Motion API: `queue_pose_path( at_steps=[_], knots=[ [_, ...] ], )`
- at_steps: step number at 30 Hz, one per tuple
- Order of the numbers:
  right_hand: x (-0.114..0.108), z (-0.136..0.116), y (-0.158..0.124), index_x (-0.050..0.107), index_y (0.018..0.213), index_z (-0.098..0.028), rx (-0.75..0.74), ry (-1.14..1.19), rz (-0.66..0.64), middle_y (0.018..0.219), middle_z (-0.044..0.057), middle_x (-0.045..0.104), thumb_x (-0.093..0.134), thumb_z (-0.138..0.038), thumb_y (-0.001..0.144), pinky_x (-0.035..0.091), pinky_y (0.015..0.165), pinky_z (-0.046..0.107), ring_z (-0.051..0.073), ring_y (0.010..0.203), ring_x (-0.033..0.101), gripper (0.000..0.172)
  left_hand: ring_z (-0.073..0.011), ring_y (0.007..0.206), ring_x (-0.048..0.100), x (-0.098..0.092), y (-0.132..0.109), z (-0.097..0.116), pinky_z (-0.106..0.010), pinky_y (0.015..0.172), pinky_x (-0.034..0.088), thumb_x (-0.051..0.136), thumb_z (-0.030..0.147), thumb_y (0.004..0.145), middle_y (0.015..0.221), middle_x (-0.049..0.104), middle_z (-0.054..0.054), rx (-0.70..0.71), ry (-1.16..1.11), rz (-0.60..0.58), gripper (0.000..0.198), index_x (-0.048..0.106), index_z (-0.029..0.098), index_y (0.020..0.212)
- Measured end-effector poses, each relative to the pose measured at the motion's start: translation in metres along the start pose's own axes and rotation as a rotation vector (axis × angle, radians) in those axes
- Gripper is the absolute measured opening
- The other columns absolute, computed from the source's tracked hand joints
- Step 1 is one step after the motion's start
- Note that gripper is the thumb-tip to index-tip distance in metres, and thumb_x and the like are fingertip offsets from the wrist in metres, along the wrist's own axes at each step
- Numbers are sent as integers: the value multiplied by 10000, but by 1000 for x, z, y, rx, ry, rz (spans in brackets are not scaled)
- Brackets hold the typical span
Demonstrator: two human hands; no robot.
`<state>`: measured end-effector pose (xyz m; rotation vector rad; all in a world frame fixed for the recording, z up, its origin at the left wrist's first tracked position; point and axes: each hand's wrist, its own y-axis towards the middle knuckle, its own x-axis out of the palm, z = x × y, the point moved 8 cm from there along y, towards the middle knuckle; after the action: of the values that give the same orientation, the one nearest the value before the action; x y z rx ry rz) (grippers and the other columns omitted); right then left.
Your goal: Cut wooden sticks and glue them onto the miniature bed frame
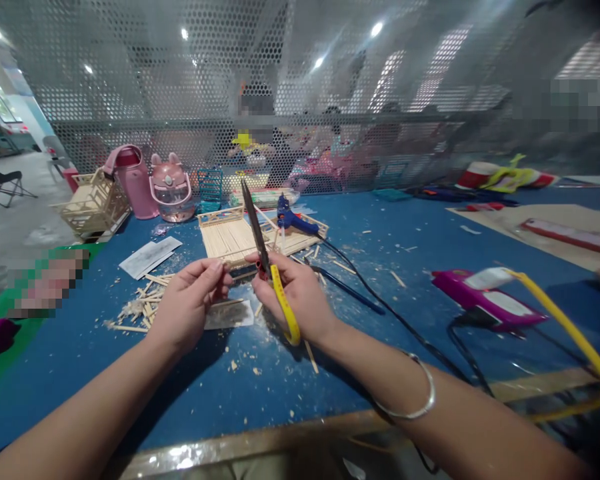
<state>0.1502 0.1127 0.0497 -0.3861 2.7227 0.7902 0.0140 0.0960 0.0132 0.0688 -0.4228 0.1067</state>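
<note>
My right hand [296,293] is closed round scissors [260,233] with yellow handles, blades shut and pointing up and away. My left hand [189,300] pinches a thin wooden stick [235,272] between thumb and fingers, its end reaching the scissors near the pivot. Both hands hover over a blue table [230,380] strewn with wood chips. A silver bangle [415,393] sits on my right wrist.
A stick-built panel [230,237] and a blue glue gun [293,219] with a black cord lie behind the hands. Cut sticks [140,303] pile at left. A purple-and-yellow tool [490,303] lies right. A wooden basket [94,203], pink bottles [133,180] and mesh screen stand behind.
</note>
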Motion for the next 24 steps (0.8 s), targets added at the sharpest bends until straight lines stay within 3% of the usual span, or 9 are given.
queue_pose_path(
  at_steps=[4,7,13,24],
  knots=[
    [9,-8,-1,560,1064,-185,-159,-149,-117,933,46,607,499,-66,626,463,750,332,166,806,560,458,-70,523,526,4,-1,-1,-167,518,430,769,347,603,576,610,1,-13,-42,-31,261,645,126,665],
    [14,-8,-1,531,1094,-186,-203,-276,-168,1065,84,586,542,-85,611,436,860,388,212,972,538,493,-76,518,524,6,-1,-1,-178,513,434,793,319,564,577,614,0,5,-76,-38,256,654,126,658],
    [17,-8,-3,510,1112,-176,-228,-359,-195,1012,87,571,659,-269,660,443,836,384,220,932,534,485,-69,512,513,12,0,1,-171,523,431,804,298,564,549,581,29,34,-111,-110,254,619,135,626],
    [18,-10,-4,508,1122,-176,-264,-310,-222,991,91,576,673,-397,682,440,810,395,229,921,537,519,-63,527,498,14,-3,2,-143,513,396,778,300,625,561,578,29,36,-118,-192,239,599,142,633]
  ],
)
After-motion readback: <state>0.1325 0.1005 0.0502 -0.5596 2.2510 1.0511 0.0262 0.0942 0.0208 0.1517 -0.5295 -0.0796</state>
